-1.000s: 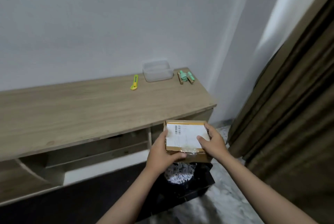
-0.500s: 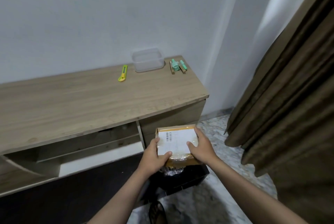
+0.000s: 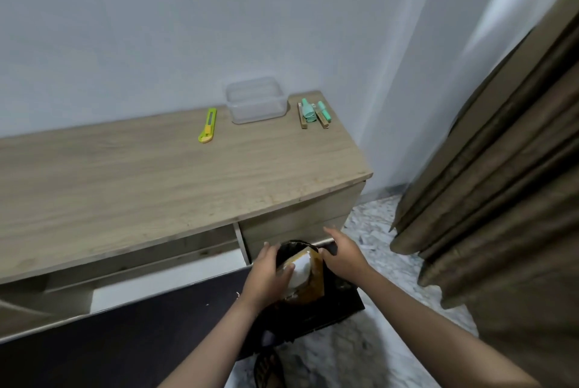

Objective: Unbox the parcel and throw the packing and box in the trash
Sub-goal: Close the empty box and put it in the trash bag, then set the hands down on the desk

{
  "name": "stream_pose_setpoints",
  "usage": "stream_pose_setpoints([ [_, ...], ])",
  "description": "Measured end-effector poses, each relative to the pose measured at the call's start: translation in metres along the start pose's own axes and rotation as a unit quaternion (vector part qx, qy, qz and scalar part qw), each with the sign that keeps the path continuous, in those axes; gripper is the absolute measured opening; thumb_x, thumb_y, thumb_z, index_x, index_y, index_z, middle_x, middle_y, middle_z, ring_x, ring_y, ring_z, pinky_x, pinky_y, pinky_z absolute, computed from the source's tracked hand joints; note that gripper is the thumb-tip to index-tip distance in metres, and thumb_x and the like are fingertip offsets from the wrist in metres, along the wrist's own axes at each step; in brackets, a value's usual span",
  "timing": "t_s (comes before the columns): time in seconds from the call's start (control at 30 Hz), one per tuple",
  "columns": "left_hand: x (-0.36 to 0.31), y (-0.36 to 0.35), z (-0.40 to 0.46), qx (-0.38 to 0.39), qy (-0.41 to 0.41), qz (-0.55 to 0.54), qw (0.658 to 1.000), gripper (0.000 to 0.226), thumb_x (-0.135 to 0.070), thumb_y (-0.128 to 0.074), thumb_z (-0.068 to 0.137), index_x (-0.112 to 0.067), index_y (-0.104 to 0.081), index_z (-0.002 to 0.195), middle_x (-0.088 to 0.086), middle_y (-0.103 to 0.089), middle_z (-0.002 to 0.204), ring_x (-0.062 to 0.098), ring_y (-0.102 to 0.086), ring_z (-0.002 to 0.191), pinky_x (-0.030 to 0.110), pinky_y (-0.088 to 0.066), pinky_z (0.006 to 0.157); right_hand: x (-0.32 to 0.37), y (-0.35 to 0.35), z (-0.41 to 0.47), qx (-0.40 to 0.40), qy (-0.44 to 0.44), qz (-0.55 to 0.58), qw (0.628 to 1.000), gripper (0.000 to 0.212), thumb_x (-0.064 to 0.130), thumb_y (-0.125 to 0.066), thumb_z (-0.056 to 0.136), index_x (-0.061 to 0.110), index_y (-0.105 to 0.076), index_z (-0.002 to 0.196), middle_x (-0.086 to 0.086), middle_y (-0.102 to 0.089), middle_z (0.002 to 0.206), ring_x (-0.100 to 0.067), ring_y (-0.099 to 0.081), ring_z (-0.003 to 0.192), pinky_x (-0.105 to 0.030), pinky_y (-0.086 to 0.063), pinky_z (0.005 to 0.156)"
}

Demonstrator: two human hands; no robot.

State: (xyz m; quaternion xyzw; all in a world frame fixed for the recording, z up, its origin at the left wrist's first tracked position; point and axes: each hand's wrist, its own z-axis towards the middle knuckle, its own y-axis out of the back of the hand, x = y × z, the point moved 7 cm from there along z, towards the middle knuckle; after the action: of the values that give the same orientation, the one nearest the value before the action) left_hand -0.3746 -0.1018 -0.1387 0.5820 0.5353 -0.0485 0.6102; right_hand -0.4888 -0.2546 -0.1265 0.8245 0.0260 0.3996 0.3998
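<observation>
The brown cardboard box (image 3: 310,276) with a white shipping label is tilted on edge inside the mouth of the black trash bin (image 3: 340,304), which stands on the floor in front of the desk. My left hand (image 3: 266,274) holds the box from its left side, thumb lying across the label. My right hand (image 3: 343,253) hovers just right of the box with its fingers spread, touching nothing I can make out.
On the wooden desk (image 3: 156,180) lie a yellow-green box cutter (image 3: 207,125), a clear plastic container (image 3: 255,100) and green-and-wood items (image 3: 313,113) near the wall. A brown curtain (image 3: 501,168) hangs on the right. Speckled floor surrounds the bin.
Both hands lowered the box from above the bin into its mouth and tipped it on edge. My right hand has let go and moved off to the right.
</observation>
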Motion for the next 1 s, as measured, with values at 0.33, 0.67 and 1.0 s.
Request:
stream_pose_setpoints([
  [0.33, -0.063, 0.062, 0.035, -0.127, -0.141, -0.038, 0.981, 0.045, -0.033, -0.052, 0.087, -0.016, -0.05, 0.129, 0.002, -0.047, 0.138, 0.013, -0.037, 0.132, 0.024, -0.027, 0.108, 0.077, 0.058, 0.026, -0.177, 0.131, 0.06, 0.974, 0.032, 0.012, -0.055, 0.088, 0.013, -0.058, 0.119, -0.003, -0.059, 0.119, -0.014, -0.055, 0.111, -0.021, -0.043, 0.096],
  [0.67, -0.063, 0.121, 0.11, -0.204, -0.139, -0.009, 0.969, 0.052, -0.04, -0.048, 0.08, -0.009, -0.056, 0.12, 0.01, -0.055, 0.124, 0.022, -0.047, 0.123, 0.023, -0.033, 0.103, 0.12, 0.101, 0.079, -0.216, 0.15, 0.111, 0.958, 0.035, 0.0, -0.055, 0.084, 0.006, -0.058, 0.119, -0.002, -0.056, 0.11, -0.01, -0.057, 0.103, 0.006, -0.034, 0.084],
  [1.0, -0.04, 0.139, 0.195, -0.206, 0.042, 0.12, 0.97, 0.066, -0.058, -0.042, 0.077, -0.024, -0.043, 0.134, 0.003, -0.03, 0.152, 0.026, -0.021, 0.141, 0.063, -0.012, 0.107, 0.136, 0.139, 0.165, -0.185, 0.14, 0.127, 0.964, 0.037, 0.012, -0.052, 0.09, 0.016, -0.051, 0.127, 0.004, -0.048, 0.123, -0.002, -0.048, 0.108, -0.017, -0.039, 0.09],
])
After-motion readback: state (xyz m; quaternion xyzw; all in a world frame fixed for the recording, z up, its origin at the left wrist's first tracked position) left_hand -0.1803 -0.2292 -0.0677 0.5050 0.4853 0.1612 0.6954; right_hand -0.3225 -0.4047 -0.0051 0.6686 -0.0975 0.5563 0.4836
